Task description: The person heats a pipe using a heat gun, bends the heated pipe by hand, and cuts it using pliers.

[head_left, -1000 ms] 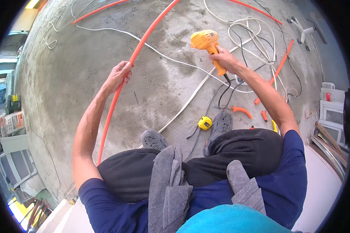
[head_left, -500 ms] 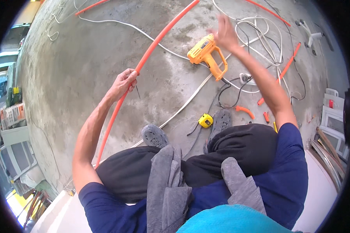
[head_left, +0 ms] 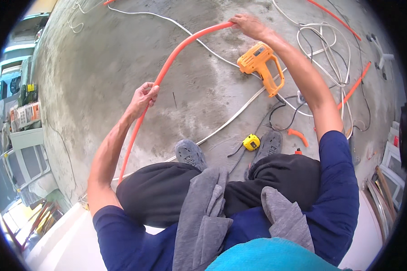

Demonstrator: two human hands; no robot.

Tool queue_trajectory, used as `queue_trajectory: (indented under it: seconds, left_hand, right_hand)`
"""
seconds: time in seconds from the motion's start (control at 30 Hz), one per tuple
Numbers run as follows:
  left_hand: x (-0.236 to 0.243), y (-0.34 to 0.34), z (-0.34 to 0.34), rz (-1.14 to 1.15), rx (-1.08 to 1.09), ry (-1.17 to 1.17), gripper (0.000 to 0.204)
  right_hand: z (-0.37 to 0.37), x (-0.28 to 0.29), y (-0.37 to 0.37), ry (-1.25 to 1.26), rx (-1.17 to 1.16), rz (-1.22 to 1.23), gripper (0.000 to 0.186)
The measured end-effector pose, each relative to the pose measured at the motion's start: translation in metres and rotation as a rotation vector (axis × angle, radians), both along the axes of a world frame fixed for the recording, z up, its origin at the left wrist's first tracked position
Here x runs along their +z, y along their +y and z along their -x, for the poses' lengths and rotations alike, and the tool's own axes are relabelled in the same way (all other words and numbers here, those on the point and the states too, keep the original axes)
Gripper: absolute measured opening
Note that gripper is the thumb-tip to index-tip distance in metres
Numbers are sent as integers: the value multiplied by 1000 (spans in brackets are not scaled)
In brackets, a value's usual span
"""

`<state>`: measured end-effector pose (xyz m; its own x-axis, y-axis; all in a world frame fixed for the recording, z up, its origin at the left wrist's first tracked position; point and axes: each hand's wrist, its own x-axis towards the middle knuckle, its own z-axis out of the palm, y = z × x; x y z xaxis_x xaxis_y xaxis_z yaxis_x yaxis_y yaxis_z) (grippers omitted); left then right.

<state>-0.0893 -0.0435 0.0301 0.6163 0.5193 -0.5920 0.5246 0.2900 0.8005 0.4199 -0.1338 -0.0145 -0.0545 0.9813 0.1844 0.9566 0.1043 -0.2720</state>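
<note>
A long orange-red plastic pipe (head_left: 176, 54) arcs up from beside my left knee, curving over to the right at its far end. My left hand (head_left: 143, 95) is wrapped around it partway along. At the far tip, my right hand (head_left: 249, 26) is closed on the pipe's end, its fingers slightly blurred. Below my right wrist, a yellow-orange heat gun (head_left: 262, 65) lies on the concrete floor. Near my feet sits a yellow tape measure (head_left: 251, 142). A short bent orange pipe piece (head_left: 298, 136) lies to the right of it.
White cable (head_left: 323, 49) lies in loose coils at the far right, and a strand crosses the floor (head_left: 108, 72). More orange pipe lengths (head_left: 355, 86) rest among the cables. Window-like white frames (head_left: 393, 158) stand at the right edge; boxes and a metal frame (head_left: 29, 158) are at the left.
My right hand has come from above the heat gun to the far end of the pipe and closed on it. The pipe now bends more to the right. The view has shifted slightly.
</note>
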Motion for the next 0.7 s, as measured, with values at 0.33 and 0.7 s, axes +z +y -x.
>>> queue_trajectory:
  seconds: [0.33,0.7]
  left_hand:
    - [-35,25,12,-192,15,44,36]
    - [-32,34,-4,-227,69,34,36]
  right_hand:
    - [46,-12,-15,18,-62,161,22]
    - [59,-37,-21,16,-50,217,22]
